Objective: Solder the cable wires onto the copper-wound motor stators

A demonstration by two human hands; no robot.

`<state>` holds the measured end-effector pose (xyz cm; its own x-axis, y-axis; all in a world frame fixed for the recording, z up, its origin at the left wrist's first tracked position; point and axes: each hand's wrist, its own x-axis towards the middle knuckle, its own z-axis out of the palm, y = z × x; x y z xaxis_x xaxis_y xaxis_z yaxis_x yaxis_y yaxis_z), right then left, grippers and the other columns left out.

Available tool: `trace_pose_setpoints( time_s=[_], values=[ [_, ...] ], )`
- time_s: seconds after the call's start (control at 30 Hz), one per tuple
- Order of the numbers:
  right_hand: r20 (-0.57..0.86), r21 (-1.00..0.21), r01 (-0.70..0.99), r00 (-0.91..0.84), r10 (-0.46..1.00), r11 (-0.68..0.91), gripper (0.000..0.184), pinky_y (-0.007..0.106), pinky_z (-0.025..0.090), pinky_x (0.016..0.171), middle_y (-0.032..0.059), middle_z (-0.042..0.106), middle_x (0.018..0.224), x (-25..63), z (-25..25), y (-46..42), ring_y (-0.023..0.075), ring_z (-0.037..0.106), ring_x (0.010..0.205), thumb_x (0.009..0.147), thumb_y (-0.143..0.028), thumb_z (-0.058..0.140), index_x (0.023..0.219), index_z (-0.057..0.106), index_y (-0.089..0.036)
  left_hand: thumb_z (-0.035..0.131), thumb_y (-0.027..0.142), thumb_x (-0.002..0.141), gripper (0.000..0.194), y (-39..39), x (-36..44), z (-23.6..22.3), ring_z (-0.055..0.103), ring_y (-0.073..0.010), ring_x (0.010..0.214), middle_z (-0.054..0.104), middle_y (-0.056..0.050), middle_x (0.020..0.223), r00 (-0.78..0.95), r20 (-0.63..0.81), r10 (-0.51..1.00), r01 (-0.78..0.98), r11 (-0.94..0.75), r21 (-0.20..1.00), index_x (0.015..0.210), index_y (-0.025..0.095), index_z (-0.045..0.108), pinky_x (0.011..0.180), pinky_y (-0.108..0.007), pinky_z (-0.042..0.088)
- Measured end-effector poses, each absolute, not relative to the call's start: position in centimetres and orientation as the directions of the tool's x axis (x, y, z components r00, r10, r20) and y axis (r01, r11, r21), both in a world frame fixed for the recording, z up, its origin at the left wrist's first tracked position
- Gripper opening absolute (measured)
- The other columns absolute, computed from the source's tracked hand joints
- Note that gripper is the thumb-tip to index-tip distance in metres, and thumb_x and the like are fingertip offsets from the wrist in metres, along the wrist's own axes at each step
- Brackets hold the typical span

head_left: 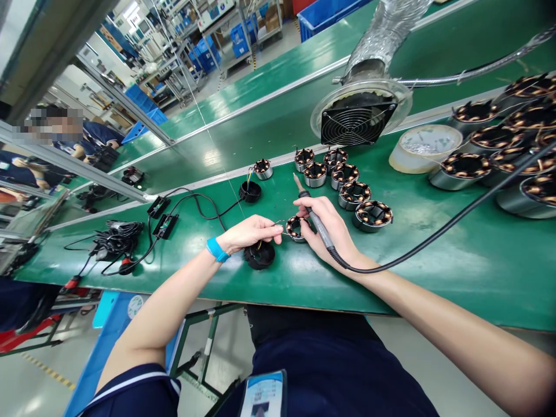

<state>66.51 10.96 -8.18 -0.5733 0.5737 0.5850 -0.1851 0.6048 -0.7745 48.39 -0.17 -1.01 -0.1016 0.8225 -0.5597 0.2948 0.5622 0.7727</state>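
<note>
My right hand (332,234) is closed around a soldering iron (321,229), its tip pointing up and away from me. The thumb and fingertips of that hand also touch a small motor stator (293,233) with copper windings, which sits on the green bench. Just left of the stator, my left hand (249,233) pinches a thin wire (284,233) between thumb and forefinger. The wire's far end is too fine to follow. Below the left hand lies a round black housing (259,258) with a yellow lead inside, partly covered by the hand.
Several stators (355,194) stand behind my right hand, and larger ones (464,165) at the right beside a white tub (425,147). A fume fan (358,119) hangs over the bench (434,272). Another black housing (250,191) and coiled cables (115,238) lie left. A co-worker (93,139) is at far left.
</note>
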Motion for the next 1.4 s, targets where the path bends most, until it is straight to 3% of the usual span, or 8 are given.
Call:
trace_pose_setpoints(
  time_s=[0.13, 0.23, 0.37, 0.67, 0.87, 1.13, 1.3, 1.4],
  values=[
    [0.585, -0.775, -0.188, -0.573, 0.574, 0.603, 0.046, 0.036, 0.057, 0.087, 0.0058, 0.055, 0.104, 66.5, -8.2, 10.9, 0.0195, 0.063, 0.091, 0.087, -0.004, 0.049, 0.127, 0.056, -0.024, 0.076, 0.057, 0.080, 0.047, -0.4, 47.6, -0.9, 0.042, -0.0090, 0.061, 0.055, 0.001, 0.064, -0.062, -0.546, 0.836, 0.212, 0.545, 0.811, 0.093, 0.011, 0.077, 0.058, -0.024, 0.029],
    [0.579, -0.779, -0.179, -0.570, 0.582, 0.600, 0.045, 0.037, 0.057, 0.087, 0.0058, 0.055, 0.103, 66.5, -8.1, 10.8, 0.0194, 0.063, 0.091, 0.087, -0.004, 0.048, 0.126, 0.057, -0.025, 0.083, 0.049, 0.073, 0.040, -0.5, 46.9, -1.1, 0.053, -0.0112, 0.066, 0.063, -0.002, 0.069, -0.092, -0.540, 0.837, 0.070, 0.546, 0.835, 0.084, 0.012, 0.073, 0.066, -0.024, 0.039],
    [0.571, -0.783, -0.163, -0.571, 0.590, 0.600, 0.045, 0.038, 0.058, 0.089, 0.0058, 0.056, 0.105, 66.4, -8.1, 10.8, 0.0197, 0.064, 0.091, 0.086, -0.004, 0.049, 0.124, 0.058, -0.026, 0.087, 0.045, 0.068, 0.037, -0.7, 46.4, -1.9, 0.053, -0.0101, 0.062, 0.065, -0.002, 0.066, -0.148, -0.536, 0.831, 0.006, 0.542, 0.840, 0.077, 0.013, 0.070, 0.064, -0.024, 0.039],
    [0.568, -0.782, -0.151, -0.570, 0.593, 0.604, 0.044, 0.037, 0.058, 0.088, 0.0064, 0.056, 0.105, 66.4, -8.1, 10.9, 0.0193, 0.064, 0.091, 0.087, -0.005, 0.049, 0.125, 0.058, -0.024, 0.086, 0.046, 0.068, 0.038, -0.3, 47.5, -2.2, 0.044, -0.0072, 0.054, 0.057, 0.002, 0.055, -0.232, -0.488, 0.841, 0.036, 0.509, 0.860, 0.071, 0.012, 0.068, 0.058, -0.024, 0.031],
    [0.569, -0.784, -0.156, -0.568, 0.595, 0.600, 0.045, 0.038, 0.057, 0.088, 0.0061, 0.056, 0.103, 66.5, -8.1, 10.8, 0.0204, 0.064, 0.092, 0.086, -0.005, 0.049, 0.125, 0.058, -0.025, 0.083, 0.052, 0.073, 0.043, -0.5, 47.0, -2.1, 0.052, -0.0093, 0.061, 0.063, -0.002, 0.062, -0.207, -0.510, 0.835, 0.005, 0.522, 0.853, 0.079, 0.011, 0.074, 0.061, -0.024, 0.036],
    [0.572, -0.781, -0.158, -0.569, 0.591, 0.604, 0.044, 0.037, 0.057, 0.089, 0.0064, 0.056, 0.104, 66.5, -8.2, 10.9, 0.0201, 0.064, 0.092, 0.087, -0.005, 0.049, 0.125, 0.058, -0.024, 0.084, 0.048, 0.072, 0.038, -0.4, 47.4, -2.7, 0.050, -0.0072, 0.056, 0.067, -0.003, 0.069, -0.284, -0.476, 0.832, -0.011, 0.494, 0.870, 0.077, 0.012, 0.073, 0.056, -0.022, 0.035],
    [0.572, -0.783, -0.147, -0.552, 0.607, 0.604, 0.039, 0.039, 0.057, 0.089, 0.0060, 0.058, 0.103, 66.5, -8.3, 10.9, 0.0211, 0.064, 0.094, 0.090, -0.009, 0.053, 0.126, 0.058, -0.025, 0.080, 0.052, 0.077, 0.041, -0.4, 47.1, -2.6, 0.049, -0.0081, 0.058, 0.062, 0.000, 0.062, -0.265, -0.447, 0.854, 0.049, 0.475, 0.879, 0.080, 0.012, 0.073, 0.059, -0.023, 0.035],
    [0.592, -0.773, -0.143, -0.511, 0.623, 0.618, 0.034, 0.040, 0.056, 0.091, 0.0065, 0.060, 0.105, 66.8, -7.6, 10.8, 0.0211, 0.065, 0.094, 0.094, -0.012, 0.056, 0.125, 0.059, -0.025, 0.075, 0.056, 0.081, 0.044, 0.1, 46.6, -1.9, 0.052, -0.0107, 0.062, 0.063, -0.001, 0.063, -0.285, -0.400, 0.871, 0.176, 0.458, 0.871, 0.081, 0.012, 0.074, 0.064, -0.025, 0.039]
  ],
)
